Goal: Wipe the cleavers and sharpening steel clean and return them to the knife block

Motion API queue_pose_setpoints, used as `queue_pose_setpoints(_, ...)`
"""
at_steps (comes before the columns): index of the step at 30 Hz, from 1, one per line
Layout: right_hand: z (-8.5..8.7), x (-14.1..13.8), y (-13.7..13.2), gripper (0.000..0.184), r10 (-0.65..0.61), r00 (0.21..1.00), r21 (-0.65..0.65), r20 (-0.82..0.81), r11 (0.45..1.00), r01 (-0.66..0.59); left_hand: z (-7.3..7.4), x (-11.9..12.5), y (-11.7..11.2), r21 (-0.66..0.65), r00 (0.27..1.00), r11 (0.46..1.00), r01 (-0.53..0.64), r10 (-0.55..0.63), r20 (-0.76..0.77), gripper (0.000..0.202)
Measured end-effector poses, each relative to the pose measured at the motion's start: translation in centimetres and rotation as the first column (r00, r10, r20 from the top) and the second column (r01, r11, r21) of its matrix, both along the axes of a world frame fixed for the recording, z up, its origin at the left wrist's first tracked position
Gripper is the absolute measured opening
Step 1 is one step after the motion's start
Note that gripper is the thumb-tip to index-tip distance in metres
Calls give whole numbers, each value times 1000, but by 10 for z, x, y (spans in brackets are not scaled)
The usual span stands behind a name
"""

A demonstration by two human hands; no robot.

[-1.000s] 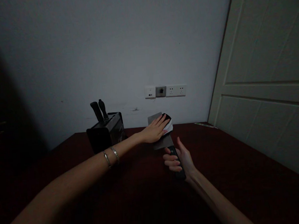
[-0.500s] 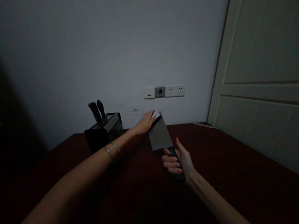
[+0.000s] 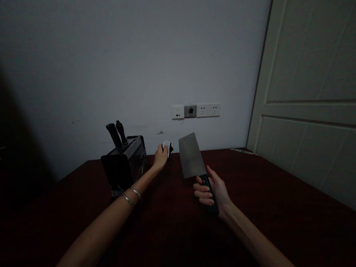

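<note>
My right hand [image 3: 215, 190] is wrapped round the black handle of a cleaver [image 3: 192, 156], whose broad grey blade points up and away from me above the table. To the left of the blade and apart from it, my left hand [image 3: 160, 156] grips a crumpled white and black cloth [image 3: 166, 146]. Part of that cloth is hidden by my fingers. Left of this hand, a dark knife block [image 3: 121, 164] stands on the table, with two black-handled tools [image 3: 116, 133] upright in its top; their lower parts are hidden inside.
The dark red table [image 3: 162, 241] runs up to a pale wall [image 3: 128, 51]. Sockets and a switch [image 3: 196, 110] are set low in that wall. A thin pale strip [image 3: 242, 151] lies at the table's far right edge, near a panelled door [image 3: 314, 110].
My left hand has moved left and slightly down with the cloth, off the cleaver blade. The blade now shows its whole face. My right hand has barely moved.
</note>
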State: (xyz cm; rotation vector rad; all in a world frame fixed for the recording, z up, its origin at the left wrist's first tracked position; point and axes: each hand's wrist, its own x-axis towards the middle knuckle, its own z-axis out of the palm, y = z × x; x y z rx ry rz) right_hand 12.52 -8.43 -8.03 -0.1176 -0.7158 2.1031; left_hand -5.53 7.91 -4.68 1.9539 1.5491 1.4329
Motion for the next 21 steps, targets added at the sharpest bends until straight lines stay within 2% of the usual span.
queue_pose_setpoints(5,-4,1,4,42,-21,1000,-8,-13,1000,21,-40,-9,-28,-72,995,995,65,-70,-73,33)
queue_pose_setpoints(8,-5,0,5,40,-19,1000,-19,-17,1000,18,-55,-10,-49,-81,972,984,161,-172,-158,35)
queue_pose_setpoints(13,-5,-1,5,40,-20,1000,-31,-8,999,20,-63,-12,-77,-133,889,939,316,-342,-304,36)
queue_pose_setpoints(21,-10,1,10,42,-32,999,-15,12,999,33,-69,-23,-101,-249,684,840,482,-538,-493,43)
